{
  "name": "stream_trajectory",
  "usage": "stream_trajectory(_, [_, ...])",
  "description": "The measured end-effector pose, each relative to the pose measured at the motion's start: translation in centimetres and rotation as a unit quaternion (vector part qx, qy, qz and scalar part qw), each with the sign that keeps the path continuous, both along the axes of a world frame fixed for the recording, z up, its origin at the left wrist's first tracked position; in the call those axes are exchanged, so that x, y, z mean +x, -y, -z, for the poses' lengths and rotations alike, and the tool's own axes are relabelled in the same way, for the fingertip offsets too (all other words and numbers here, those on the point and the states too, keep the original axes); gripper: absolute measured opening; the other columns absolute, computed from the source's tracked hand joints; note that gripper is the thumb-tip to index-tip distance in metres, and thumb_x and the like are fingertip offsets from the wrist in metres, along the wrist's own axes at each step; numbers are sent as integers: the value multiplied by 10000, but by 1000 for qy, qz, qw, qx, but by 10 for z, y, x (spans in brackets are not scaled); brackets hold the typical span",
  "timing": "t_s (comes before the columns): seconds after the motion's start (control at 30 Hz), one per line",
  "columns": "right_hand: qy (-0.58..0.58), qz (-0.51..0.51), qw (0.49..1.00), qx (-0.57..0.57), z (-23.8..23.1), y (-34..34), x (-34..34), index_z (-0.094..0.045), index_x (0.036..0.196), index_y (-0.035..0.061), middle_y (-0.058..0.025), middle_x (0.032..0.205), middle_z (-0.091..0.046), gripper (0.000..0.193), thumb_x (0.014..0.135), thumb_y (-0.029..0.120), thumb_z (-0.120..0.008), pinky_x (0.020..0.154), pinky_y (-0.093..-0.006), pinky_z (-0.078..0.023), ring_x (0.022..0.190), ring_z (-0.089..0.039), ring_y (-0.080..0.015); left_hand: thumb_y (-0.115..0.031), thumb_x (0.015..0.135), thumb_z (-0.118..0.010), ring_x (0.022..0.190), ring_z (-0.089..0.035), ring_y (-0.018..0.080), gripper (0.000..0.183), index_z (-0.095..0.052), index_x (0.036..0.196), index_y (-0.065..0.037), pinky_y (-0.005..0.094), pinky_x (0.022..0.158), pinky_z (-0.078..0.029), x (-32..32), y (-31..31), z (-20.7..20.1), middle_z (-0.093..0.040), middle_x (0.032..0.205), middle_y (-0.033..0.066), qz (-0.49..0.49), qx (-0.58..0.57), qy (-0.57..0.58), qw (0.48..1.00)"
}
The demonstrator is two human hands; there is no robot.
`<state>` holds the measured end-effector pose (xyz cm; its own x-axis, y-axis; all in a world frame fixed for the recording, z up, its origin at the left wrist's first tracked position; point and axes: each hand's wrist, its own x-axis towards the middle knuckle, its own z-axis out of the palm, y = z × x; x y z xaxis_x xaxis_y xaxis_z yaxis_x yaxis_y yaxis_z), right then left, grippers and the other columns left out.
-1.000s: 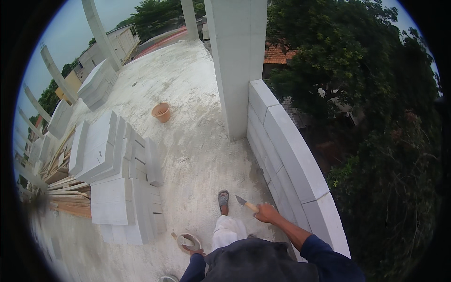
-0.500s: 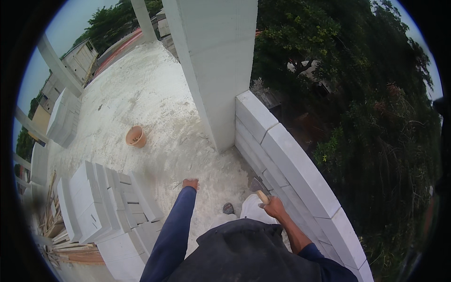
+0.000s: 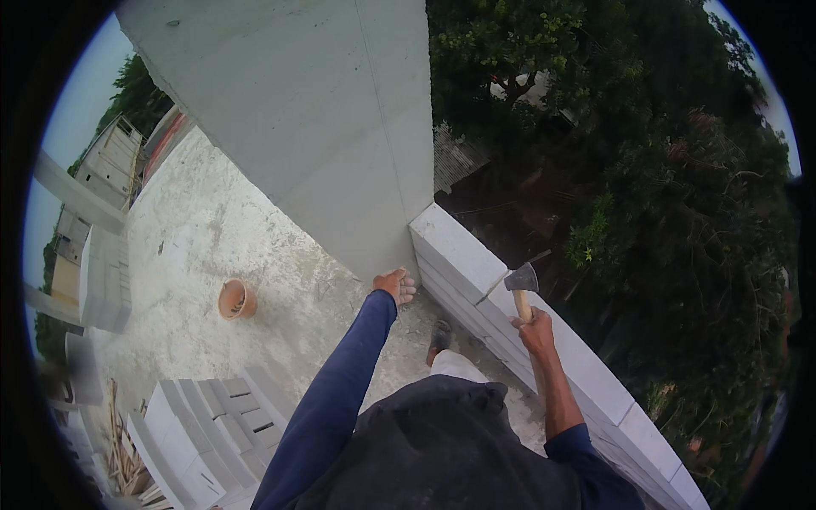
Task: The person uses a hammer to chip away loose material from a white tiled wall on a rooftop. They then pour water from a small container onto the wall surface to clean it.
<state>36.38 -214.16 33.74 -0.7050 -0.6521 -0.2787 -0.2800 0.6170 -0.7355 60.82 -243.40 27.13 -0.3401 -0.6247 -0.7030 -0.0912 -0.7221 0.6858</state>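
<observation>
My right hand (image 3: 535,333) is wrapped round the wooden handle of a hatchet (image 3: 521,280). Its dark metal head points away from me, over the top of the low wall of pale blocks (image 3: 561,361), close to a joint between two top blocks. My left hand (image 3: 397,286) is held out in front of the foot of the concrete pillar (image 3: 340,144), left of the wall's far end. Its fingers are loosely bent and a little apart, with nothing seen in them.
An orange bucket (image 3: 237,299) stands on the rough concrete floor (image 3: 191,229) to the left. Stacked pale blocks (image 3: 204,425) rise at lower left, beside loose wooden sticks (image 3: 123,450). Past the wall is a drop with trees (image 3: 671,204). My sandaled foot (image 3: 439,336) is near the wall.
My right hand has raised the hatchet from beside the wall to above its top. My left hand has moved forward and right, towards the pillar, which looks nearer. I have stepped closer.
</observation>
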Motion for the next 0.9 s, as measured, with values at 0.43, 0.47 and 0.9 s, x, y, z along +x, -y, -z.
stream_trajectory(0.43, [64, 4, 996, 64, 49, 41, -18, -670, 954, -56, -76, 644, -597, 324, 804, 215, -766, 587, -384, -456, 579, -556, -196, -458, 990, -548, 1031, -627, 343, 538, -507, 1307, -26, 486, 902, -514, -76, 91, 14, -603, 1218, 203, -5, 68, 8, 998])
stream_trajectory(0.47, [64, 16, 996, 62, 49, 41, -17, -672, 961, -57, -85, 659, -607, 333, 801, 220, -767, 603, -390, -460, 597, -562, -199, -458, 991, -543, 1037, -634, 358, 560, -496, 1328, -13, 496, 903, -520, -81, 95, 17, -608, 1225, 216, 1, 69, 7, 998])
stream_trajectory(0.9, [31, 8, 995, 92, 50, 44, -18, -675, 990, -63, -257, 845, -696, 395, 776, 259, -751, 743, -446, -511, 802, -683, -366, -318, 979, -570, 774, -637, 272, 278, -567, 1064, -53, 455, 716, -547, -108, 104, 50, -608, 887, 91, -123, 101, -22, 987])
